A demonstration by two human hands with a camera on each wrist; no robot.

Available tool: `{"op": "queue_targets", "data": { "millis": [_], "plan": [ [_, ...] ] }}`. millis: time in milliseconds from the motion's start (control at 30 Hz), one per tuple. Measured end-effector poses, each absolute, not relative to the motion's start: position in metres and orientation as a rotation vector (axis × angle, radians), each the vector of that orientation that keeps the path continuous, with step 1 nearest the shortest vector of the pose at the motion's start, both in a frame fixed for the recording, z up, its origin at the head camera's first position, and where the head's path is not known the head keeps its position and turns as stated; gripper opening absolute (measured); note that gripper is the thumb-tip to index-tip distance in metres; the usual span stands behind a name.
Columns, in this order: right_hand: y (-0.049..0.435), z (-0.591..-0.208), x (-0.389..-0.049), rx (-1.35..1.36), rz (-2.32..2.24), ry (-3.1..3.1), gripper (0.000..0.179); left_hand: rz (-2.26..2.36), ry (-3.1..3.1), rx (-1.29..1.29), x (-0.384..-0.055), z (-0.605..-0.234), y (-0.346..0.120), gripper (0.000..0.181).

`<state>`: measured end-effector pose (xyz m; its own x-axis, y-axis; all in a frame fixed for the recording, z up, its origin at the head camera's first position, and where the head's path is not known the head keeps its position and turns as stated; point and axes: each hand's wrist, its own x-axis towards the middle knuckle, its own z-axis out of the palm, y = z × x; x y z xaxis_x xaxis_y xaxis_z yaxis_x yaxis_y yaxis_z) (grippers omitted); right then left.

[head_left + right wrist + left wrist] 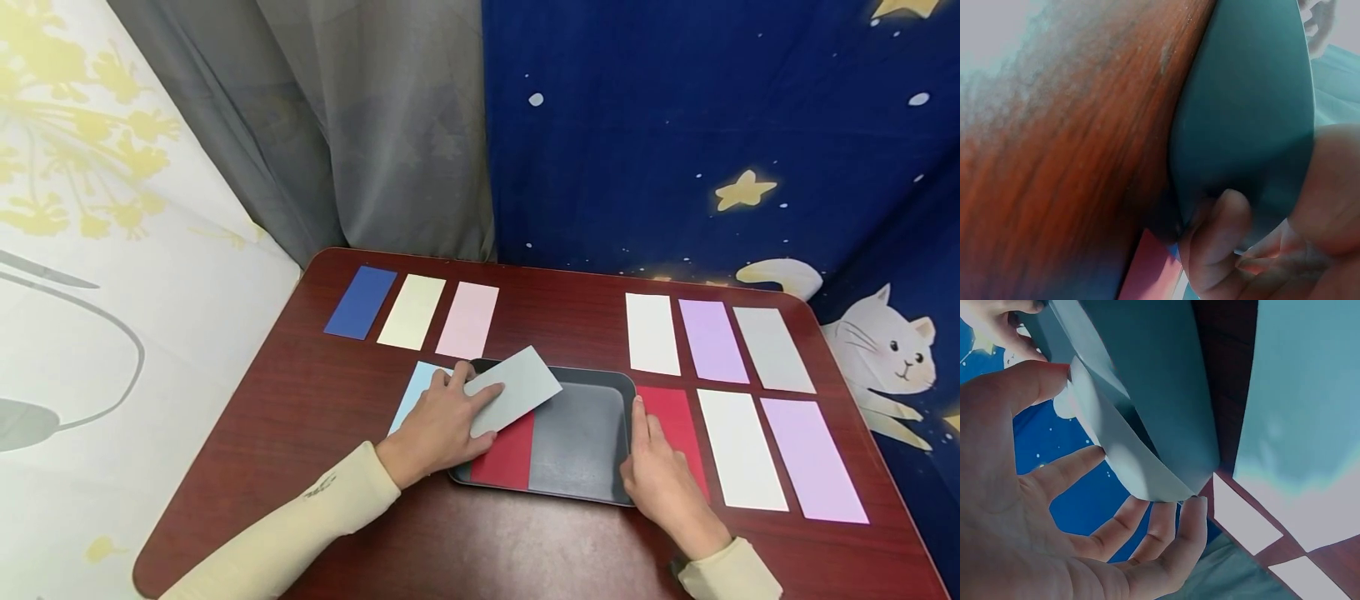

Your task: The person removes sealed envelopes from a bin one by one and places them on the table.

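Note:
My left hand (pixel 438 429) holds a light grey card (pixel 521 385) at a slant over the left part of a dark grey tray (pixel 581 442). In the left wrist view, thumb and fingertips grip the card (pixel 1116 447) by its edges, and it bows slightly. Beneath it, a red card (pixel 504 458) lies in the tray, its upper part hidden. At the tray's right end, my right hand (pixel 667 483) grips the rim; the right wrist view shows fingers curled against the tray's outer wall (pixel 1244 94). A light blue card (pixel 414 392) lies left of the tray, partly covered by the left hand.
Blue (pixel 361 302), cream (pixel 412 312) and pink (pixel 467 320) cards lie at the table's back left. On the right are another red card (pixel 671 421), white (pixel 652 333) and purple (pixel 714 342) cards, and a grey one (pixel 774 349). Curtains hang behind the table (pixel 360 533).

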<state>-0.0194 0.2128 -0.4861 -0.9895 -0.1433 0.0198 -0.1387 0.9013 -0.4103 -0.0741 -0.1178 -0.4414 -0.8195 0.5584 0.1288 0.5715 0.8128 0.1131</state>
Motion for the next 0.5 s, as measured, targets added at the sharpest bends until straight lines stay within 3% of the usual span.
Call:
{"op": "queue_targets", "data": {
  "millis": [500],
  "plan": [
    [0.213,-0.487,-0.019,-0.226,-0.662,3.049,0.09,-0.333,-2.998,-0.701,-0.068,-0.445,-0.135,0.067]
  ]
}}
